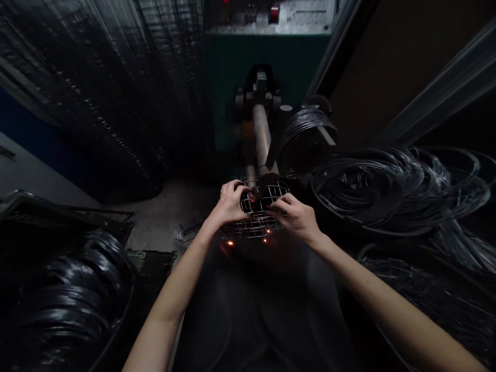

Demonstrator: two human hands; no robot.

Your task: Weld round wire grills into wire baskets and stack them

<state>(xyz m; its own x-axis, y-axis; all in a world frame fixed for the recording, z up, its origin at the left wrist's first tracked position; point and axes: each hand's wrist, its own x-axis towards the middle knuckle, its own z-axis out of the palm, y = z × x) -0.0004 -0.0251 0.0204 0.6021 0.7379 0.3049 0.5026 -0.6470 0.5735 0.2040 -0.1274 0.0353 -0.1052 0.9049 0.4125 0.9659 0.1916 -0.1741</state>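
A wire basket (pixel 258 222) of crossed metal rods sits at the tip of a welding machine's arm (pixel 263 137). My left hand (pixel 231 202) is closed on the basket's left side, thumb and fingers gripping its wires. On the right side, my right hand (pixel 295 213) pinches the wires near the rim. Orange sparks (pixel 230 243) glow just below and in front of the basket. The thick round electrode reaches down to the basket between my hands; the exact contact point is too dark to make out.
Coils of wire rings (pixel 387 178) lie in a round container at right, with loose wire pieces (pixel 430 289) below. More bundled rings (pixel 77 294) fill a bin at lower left. Wire racks (pixel 116 77) stand upper left. A control panel (pixel 298 16) tops the green machine.
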